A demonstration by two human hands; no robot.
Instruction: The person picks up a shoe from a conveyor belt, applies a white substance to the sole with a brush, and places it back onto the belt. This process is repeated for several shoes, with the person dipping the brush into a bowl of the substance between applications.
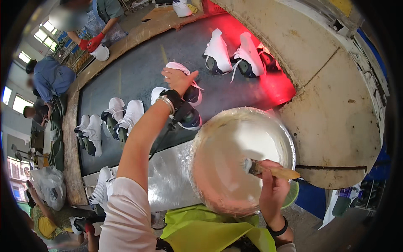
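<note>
My left hand (178, 80) reaches out over the dark conveyor belt, fingers and thumb spread. It is over a white and dark sneaker (193, 95), and whether it touches the shoe I cannot tell. A second sneaker (191, 119) lies beside that one, partly behind my wrist. In my right hand (273, 191) is a brush (283, 172) with a wooden handle, gripped between thumb and fingers. Its bristle end is over a large round tub (292, 147) of creamy white liquid (228, 147); whether the tip is dipped in is unclear.
On the belt (138, 67) stand several more white sneakers (134, 113), with another pair (248, 54) under red light by a beige machine housing (336, 105). Across the belt a person in red gloves (93, 43) holds a white shoe. A metal ledge (170, 176) borders the near side.
</note>
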